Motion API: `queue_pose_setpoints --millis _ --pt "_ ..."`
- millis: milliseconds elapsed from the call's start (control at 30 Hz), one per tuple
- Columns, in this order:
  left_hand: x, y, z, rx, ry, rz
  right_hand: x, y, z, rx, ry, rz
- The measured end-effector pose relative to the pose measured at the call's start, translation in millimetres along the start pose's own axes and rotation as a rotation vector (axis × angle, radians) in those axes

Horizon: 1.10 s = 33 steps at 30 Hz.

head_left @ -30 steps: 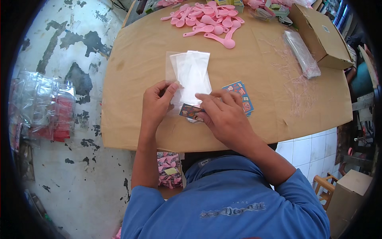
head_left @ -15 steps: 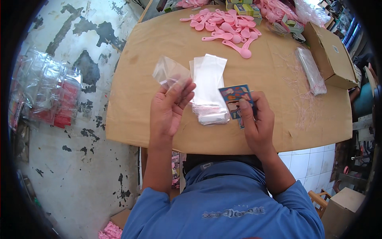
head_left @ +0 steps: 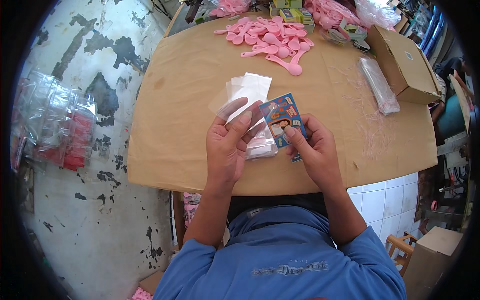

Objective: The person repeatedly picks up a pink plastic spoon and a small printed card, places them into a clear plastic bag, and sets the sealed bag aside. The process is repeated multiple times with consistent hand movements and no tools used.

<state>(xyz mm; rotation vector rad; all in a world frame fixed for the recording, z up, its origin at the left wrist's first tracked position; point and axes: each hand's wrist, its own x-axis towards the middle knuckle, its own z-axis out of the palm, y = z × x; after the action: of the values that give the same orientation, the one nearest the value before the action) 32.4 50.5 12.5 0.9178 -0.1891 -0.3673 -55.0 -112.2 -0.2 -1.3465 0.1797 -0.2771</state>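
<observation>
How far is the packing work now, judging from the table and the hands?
Done: hard to tell; no filled bag lies on the brown table. In hand: the left hand holds a clear bag, the right hand a printed card. Left: the card is outside the bag; a bag stack and pink spoons wait.

The person is wearing a plain blue short-sleeved shirt [head_left: 285,260] with a small darker print running across the chest, sleeves stopping above the elbows, leaving both forearms bare and no rings, watch or gloves showing on either of the hands.
</observation>
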Motion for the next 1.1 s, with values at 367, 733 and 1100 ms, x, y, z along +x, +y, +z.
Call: queue_pose_setpoints --millis 367,733,1100 --pt "-6 -15 -2 0.136 -0.099 -0.026 -1 -8 -20 -0.164 -0.212 0.137" --pt "-17 -29 14 0.14 -0.067 -0.023 5 14 10 0.274 0.045 -0.035" --pt "-11 -11 17 -0.187 -0.068 0.128 -5 14 26 0.277 -0.035 0.097"
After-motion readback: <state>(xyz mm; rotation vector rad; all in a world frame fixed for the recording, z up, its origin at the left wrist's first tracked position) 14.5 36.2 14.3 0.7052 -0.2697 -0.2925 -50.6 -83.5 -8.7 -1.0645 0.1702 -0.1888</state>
